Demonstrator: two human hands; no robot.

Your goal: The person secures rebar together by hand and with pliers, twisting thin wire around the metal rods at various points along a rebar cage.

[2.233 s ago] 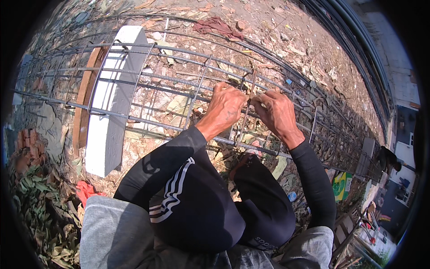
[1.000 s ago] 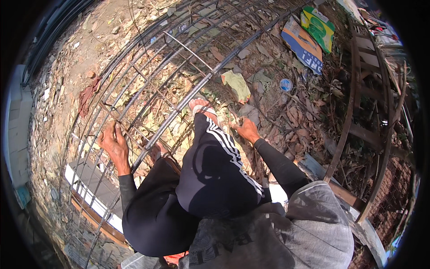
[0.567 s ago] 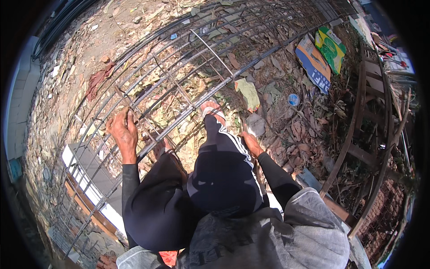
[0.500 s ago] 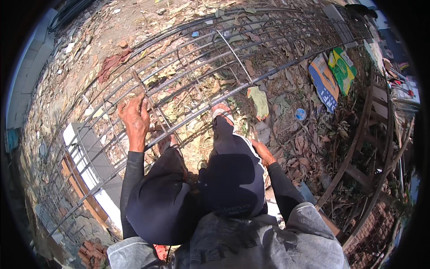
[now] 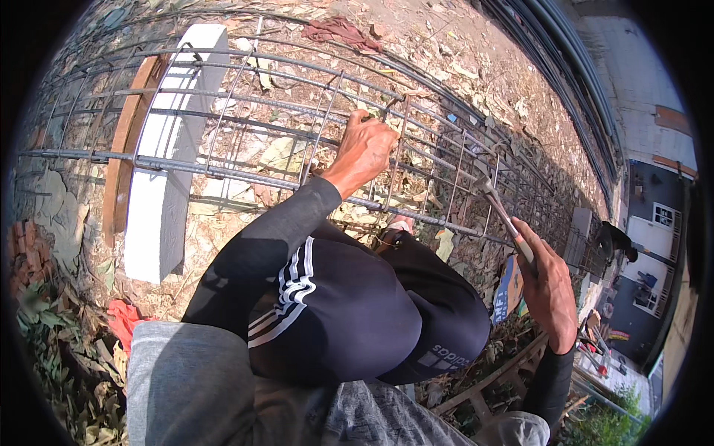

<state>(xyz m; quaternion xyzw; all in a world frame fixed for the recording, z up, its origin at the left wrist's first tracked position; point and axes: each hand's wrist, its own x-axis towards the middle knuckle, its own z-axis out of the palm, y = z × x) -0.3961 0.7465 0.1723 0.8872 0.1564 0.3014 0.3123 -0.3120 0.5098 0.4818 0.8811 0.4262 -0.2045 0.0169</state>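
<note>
A long rebar cage [image 5: 216, 172], made of ribbed bars tied with square stirrups, lies across in front of my knees. My left hand [image 5: 364, 152] is closed in a fist at the cage's middle bars, next to a rusty stirrup [image 5: 394, 167]. Its fingers look wrapped round a bar, though the palm side is hidden. At the right, my right hand [image 5: 549, 286] grips the handle of a hammer [image 5: 506, 218]. The hammer's head points away from me, over the near right part of the cage.
A white block [image 5: 152, 230] props the cage at the left, beside a brown wooden plank [image 5: 116, 193]. Long dark bars [image 5: 576, 74] lie at the far right. A dark red cloth [image 5: 342, 33] rests beyond the cage. Near my right forearm are a wooden ladder [image 5: 476, 401] and a printed bag [image 5: 507, 290].
The view has swung left. My left hand has gone from loosely spread on the cage to a fist. My right hand has risen from beside my knee, and the hammer now shows in it.
</note>
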